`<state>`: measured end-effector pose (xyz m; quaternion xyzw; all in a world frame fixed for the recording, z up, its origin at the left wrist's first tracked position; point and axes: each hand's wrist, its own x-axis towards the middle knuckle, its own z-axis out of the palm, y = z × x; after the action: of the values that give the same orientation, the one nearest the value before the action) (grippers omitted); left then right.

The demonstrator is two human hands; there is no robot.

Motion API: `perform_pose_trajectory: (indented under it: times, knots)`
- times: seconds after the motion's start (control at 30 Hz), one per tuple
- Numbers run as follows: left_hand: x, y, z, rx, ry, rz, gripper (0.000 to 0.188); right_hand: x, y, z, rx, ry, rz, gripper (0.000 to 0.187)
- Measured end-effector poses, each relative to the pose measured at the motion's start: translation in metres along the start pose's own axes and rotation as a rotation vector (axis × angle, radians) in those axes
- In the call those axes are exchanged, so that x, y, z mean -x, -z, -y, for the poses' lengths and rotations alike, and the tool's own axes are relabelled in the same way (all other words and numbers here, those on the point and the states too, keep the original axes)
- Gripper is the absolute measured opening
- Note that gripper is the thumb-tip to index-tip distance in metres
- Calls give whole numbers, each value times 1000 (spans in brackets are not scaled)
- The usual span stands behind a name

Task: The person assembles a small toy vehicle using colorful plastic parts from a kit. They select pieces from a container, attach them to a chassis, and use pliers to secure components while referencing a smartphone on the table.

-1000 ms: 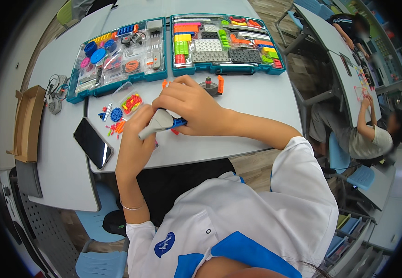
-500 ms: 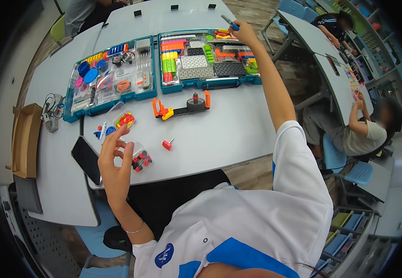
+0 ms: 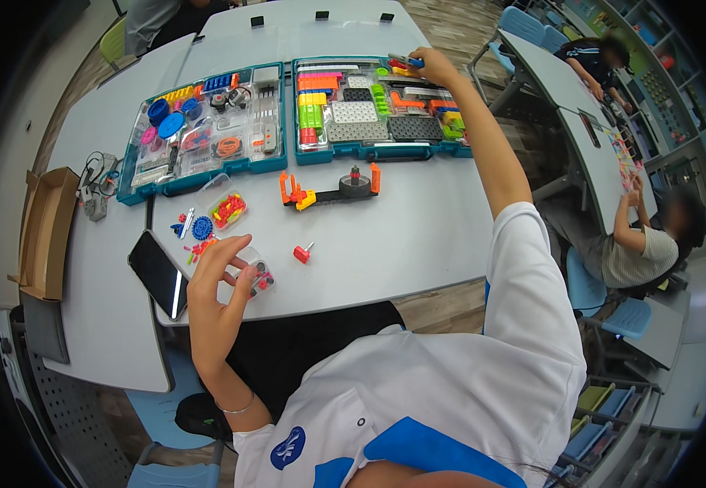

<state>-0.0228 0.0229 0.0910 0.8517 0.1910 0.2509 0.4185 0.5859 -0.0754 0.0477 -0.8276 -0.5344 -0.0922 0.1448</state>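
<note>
My right hand (image 3: 436, 68) reaches to the far right corner of the right parts case (image 3: 345, 152), fingers closed on a slim blue and grey stick-shaped piece (image 3: 406, 60), whose exact kind I cannot tell. Below it lie small red and yellow parts in the case. My left hand (image 3: 216, 305) hovers by the near table edge, fingers loosely bent and apart with nothing in them. It partly hides a small clear box (image 3: 265, 279) of black and red parts. Between the hands stands a black beam assembly (image 3: 332, 195) with orange and yellow ends and a grey wheel.
A left parts case (image 3: 206, 169) adjoins the right one. Near my left hand are a phone (image 3: 156, 272), a clear box of red and yellow pieces (image 3: 228, 211) and a blue gear (image 3: 202, 228). A red piece with a pin (image 3: 301, 254) lies mid-table. A cardboard box (image 3: 46, 232) sits far left.
My right hand has lowered the stick-shaped piece from above the case's far edge into its far right corner. My left hand has shifted slightly right and nearer, still open. The view has turned a little.
</note>
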Motion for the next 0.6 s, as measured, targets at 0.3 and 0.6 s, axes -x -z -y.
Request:
perform_pose_trajectory:
  times: [0.3,0.6]
  knots:
    - [5,4,2,-1,28,-48,33,2,-3,3,48,-59,-82,30]
    - [13,4,11,-64,69,-204,27,16,31,54,56,128,-108,29]
